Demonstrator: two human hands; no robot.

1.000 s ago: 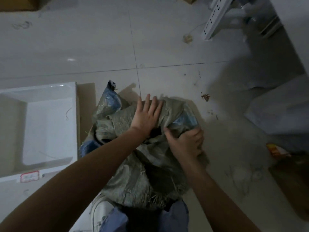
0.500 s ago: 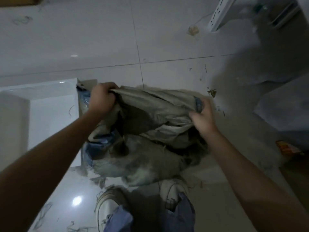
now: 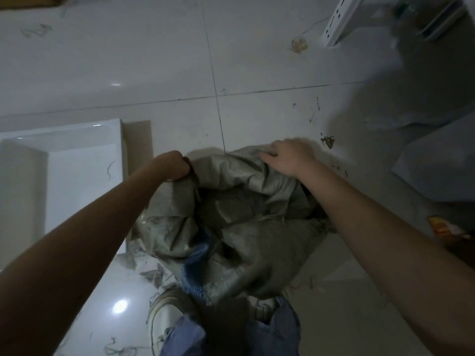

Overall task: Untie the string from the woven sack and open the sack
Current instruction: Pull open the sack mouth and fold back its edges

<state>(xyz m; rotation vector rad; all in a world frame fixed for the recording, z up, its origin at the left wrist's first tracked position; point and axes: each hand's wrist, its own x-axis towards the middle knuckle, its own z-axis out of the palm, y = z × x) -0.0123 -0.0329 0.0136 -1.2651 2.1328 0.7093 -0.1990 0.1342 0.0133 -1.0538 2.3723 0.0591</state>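
Observation:
A grey-green woven sack (image 3: 246, 235) with a frayed blue edge stands crumpled on the tiled floor in front of my feet. My left hand (image 3: 172, 166) is a closed fist gripping the sack's top rim at its left side. At the rim's far right, my right hand (image 3: 290, 156) lies on the fabric with its fingers curled over the edge. Between the two hands the mouth is pulled wide, and dark folds show inside. No string is visible on the sack.
A white rectangular tub (image 3: 61, 176) sits on the floor at the left, close to the sack. A white perforated metal rail (image 3: 341, 19) lies at the top right. Pale sheets (image 3: 437, 160) cover the floor at the right. My white shoes (image 3: 167, 319) stand under the sack.
One second ago both hands were together on the bunched top. They moved apart to the rim's left and right and spread the mouth. Since half a second ago the right hand shifted farther away.

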